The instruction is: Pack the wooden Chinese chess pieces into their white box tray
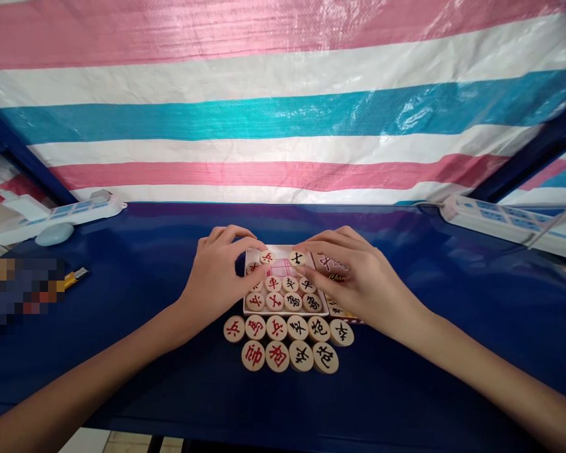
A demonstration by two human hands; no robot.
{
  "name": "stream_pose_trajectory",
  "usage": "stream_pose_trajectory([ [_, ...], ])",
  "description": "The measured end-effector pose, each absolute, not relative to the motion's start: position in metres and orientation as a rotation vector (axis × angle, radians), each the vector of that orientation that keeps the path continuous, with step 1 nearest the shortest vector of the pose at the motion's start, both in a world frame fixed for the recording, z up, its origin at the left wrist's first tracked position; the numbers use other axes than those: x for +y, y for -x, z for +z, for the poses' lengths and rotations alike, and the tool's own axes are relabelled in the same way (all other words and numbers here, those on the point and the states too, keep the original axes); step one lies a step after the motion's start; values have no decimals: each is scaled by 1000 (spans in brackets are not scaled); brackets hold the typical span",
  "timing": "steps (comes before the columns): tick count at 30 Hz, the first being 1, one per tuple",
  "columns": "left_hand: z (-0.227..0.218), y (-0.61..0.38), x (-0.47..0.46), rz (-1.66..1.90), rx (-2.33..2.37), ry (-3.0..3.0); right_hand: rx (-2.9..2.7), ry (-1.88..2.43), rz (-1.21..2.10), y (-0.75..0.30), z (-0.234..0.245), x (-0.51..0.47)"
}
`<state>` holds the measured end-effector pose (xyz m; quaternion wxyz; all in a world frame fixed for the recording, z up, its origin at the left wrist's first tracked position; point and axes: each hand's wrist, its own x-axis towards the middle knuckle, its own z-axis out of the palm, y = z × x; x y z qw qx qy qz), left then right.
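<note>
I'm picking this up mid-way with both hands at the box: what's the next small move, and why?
Probably set down the two pieces at the fingertips. The left hand and right hand each hold a wooden piece over the white box, whose upper part shows bare, while ten loose pieces wait on the blue table.

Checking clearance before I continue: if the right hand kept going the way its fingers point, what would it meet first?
Probably the left hand: the right hand points leftward across the box, holding a black-marked piece. Depth is unclear.

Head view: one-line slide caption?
Both hands, left and right, each set a disc into the box; ten discs lie on the table.
</note>
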<state>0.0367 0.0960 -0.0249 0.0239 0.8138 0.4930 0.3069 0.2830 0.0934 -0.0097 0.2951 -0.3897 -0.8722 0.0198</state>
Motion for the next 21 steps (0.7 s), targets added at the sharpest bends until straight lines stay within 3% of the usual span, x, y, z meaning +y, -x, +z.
stream_pose_trajectory([
  [5,-26,-37,98,763,1541,-2523,-2413,992,-30,-280,-14,98],
  [14,-22,-32,96,734,1455,-2475,-2534,900,189,-282,-11,97],
  [21,-22,-29,96,738,1449,-2561,-2565,918,175,-284,-7,93],
])
